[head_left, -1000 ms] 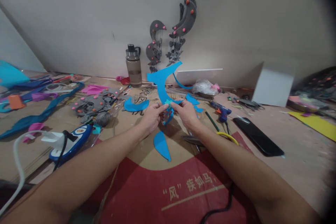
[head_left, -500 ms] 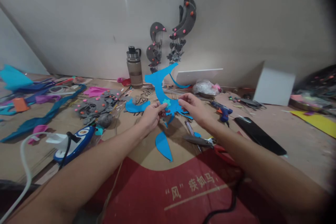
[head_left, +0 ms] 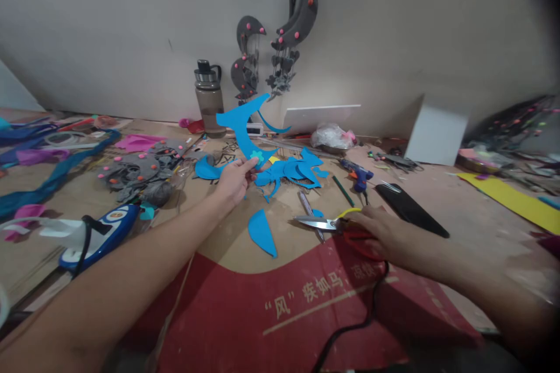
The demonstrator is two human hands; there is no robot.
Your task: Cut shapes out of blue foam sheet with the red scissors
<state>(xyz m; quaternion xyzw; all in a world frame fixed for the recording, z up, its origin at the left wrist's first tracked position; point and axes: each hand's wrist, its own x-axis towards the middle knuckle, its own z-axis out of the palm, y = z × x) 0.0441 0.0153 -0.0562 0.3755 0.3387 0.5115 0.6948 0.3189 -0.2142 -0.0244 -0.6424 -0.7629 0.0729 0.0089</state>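
The counter point(head_left: 459, 210) carried grey felt pieces point(head_left: 140, 173) toward its left edge, a water bottle point(head_left: 207, 99) at its back edge and a black phone point(head_left: 409, 201) toward the right. The left hand point(head_left: 234, 178) pinched a blue crescent cutout point(head_left: 240, 125), raised near mid-counter, bearing a small teal flower. The right hand point(head_left: 385, 233) lay closed over the scissors point(head_left: 332, 223), blades flat on the counter.

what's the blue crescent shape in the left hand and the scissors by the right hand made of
The blue crescent cutout, pinched in the left hand, looks like thin craft foam or felt: matte, uniform colour, clean-cut edges, standing up stiffly. The scissors under the right hand have shiny bare metal blades; the yellow and red handle loops look like smooth plastic.
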